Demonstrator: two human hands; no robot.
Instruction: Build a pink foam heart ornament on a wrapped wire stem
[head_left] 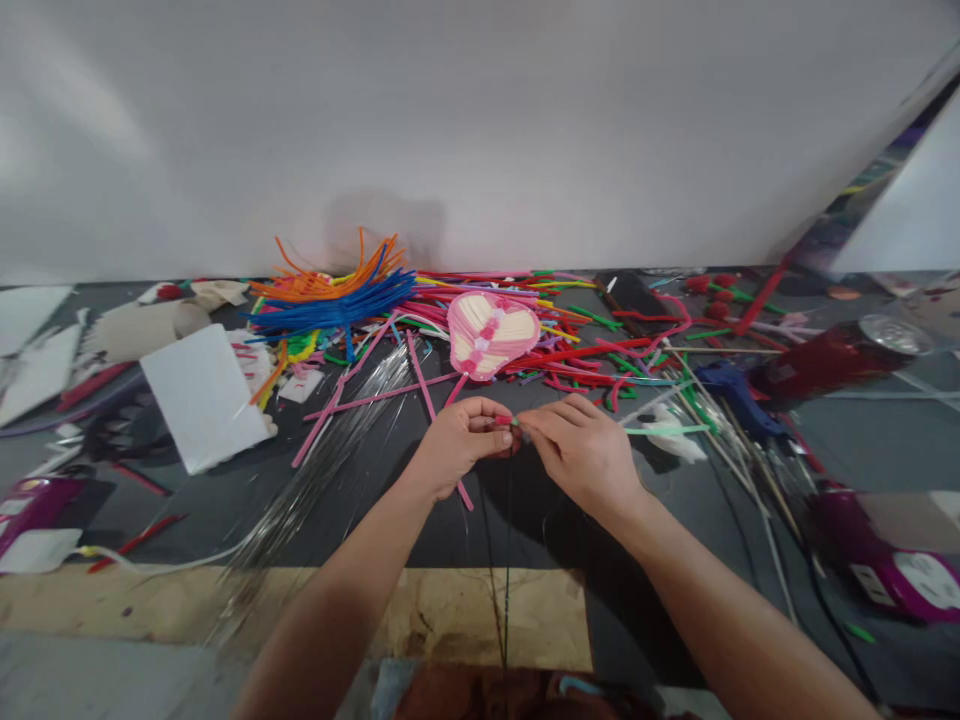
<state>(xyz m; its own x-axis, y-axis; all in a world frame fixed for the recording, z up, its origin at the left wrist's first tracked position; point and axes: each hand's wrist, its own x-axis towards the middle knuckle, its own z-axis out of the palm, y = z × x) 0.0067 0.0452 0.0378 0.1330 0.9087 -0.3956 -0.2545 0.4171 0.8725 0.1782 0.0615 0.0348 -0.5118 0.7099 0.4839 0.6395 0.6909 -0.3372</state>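
Observation:
My left hand (466, 440) and my right hand (581, 445) meet over the dark table (660, 500), both pinched on a small red and green piece (511, 424) held between their fingertips. A thin dark wire (507, 560) hangs down from it toward me. Just beyond my hands lies a pink and cream heart-shaped piece (491, 332) made of pipe cleaners. A pink pipe cleaner (427, 400) runs under my left hand.
Heaps of coloured pipe cleaners (352, 300) cover the back. A bundle of silver wires (330, 470) lies left, by a white sheet (202, 395). A blue glue gun (731, 390), wooden sticks (739, 440), a dark red jar (832, 360) and a purple object (900, 570) lie right.

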